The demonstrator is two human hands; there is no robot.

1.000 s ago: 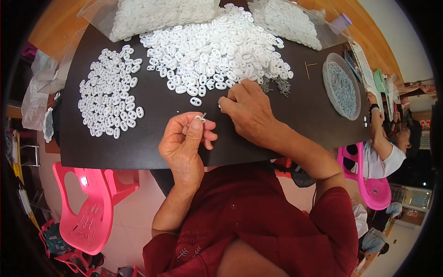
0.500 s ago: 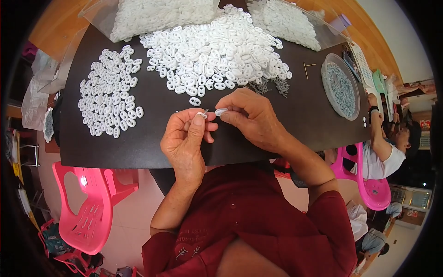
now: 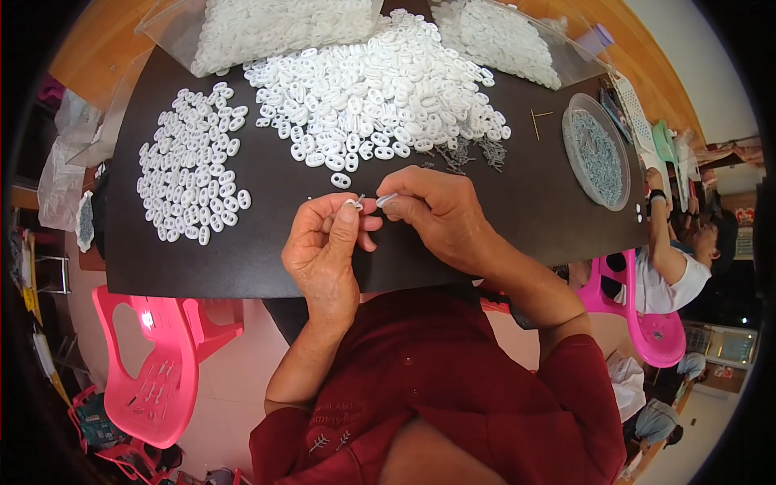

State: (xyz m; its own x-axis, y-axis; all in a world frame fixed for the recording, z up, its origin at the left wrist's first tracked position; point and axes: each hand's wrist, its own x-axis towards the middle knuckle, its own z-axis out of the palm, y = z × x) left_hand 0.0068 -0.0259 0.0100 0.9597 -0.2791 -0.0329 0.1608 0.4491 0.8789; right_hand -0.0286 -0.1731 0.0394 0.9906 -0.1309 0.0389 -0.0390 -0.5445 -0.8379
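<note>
My left hand (image 3: pixel 327 242) pinches a small white oval plastic piece (image 3: pixel 352 205) between thumb and fingertips, with a thin grey pin (image 3: pixel 360 197) sticking up from it. Close beside it on the right, my right hand (image 3: pixel 436 214) grips another white oval piece (image 3: pixel 386 199), tilted toward the first. Both hands are just above the near part of the dark table (image 3: pixel 202 271). A single two-holed white piece (image 3: pixel 340 181) lies just beyond them, in front of a large heap of white pieces (image 3: pixel 364 97).
A looser group of white pieces (image 3: pixel 194 162) spreads on the left. Grey pins (image 3: pixel 495 153) lie at the heap's right edge. A round clear tub (image 3: pixel 570 153) of pins stands right, near thin brass-coloured sticks (image 3: pixel 536 124). Clear bins (image 3: pixel 174 36) stand behind. Another person (image 3: pixel 675 259) sits at right.
The white piece in my right hand has turned to show more edge-on. My left hand stays nearly still, keeping its hold.
</note>
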